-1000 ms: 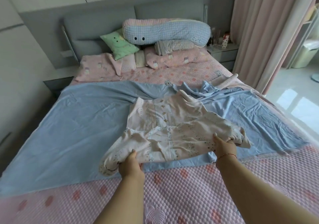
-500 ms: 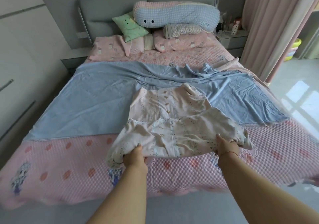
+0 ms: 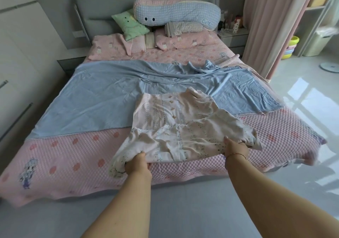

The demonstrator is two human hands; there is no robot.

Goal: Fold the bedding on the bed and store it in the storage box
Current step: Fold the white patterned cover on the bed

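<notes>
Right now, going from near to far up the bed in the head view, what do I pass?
hands → patterned cloth → blue sheet → pink pillows → long blue pillow → grey headboard

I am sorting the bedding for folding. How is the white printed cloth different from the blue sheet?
The printed cloth is small; the blue sheet covers most of the bed's width. The cloth is pale with small prints; the sheet is plain blue. The left hand and right hand grip the cloth's near edge; nothing holds the sheet. The cloth lies partly on the sheet. Both are wrinkled.
</notes>
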